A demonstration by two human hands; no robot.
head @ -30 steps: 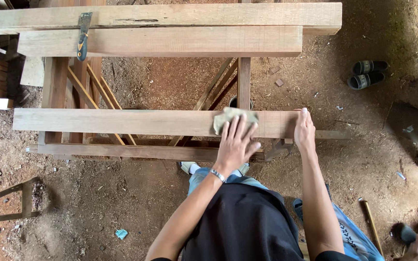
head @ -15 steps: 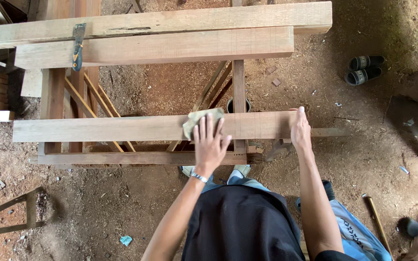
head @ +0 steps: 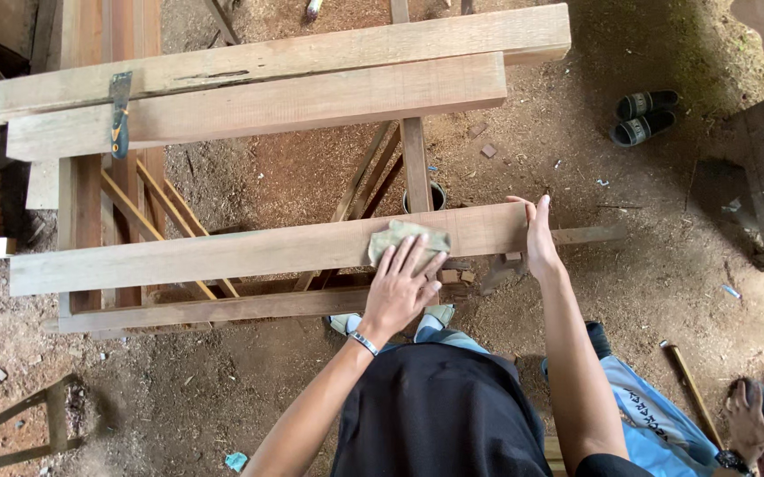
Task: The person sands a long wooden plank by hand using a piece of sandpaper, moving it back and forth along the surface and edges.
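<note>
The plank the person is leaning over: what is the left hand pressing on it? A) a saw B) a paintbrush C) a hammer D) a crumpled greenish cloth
D: the left hand lies flat on a crumpled greenish cloth resting on the plank.
</note>
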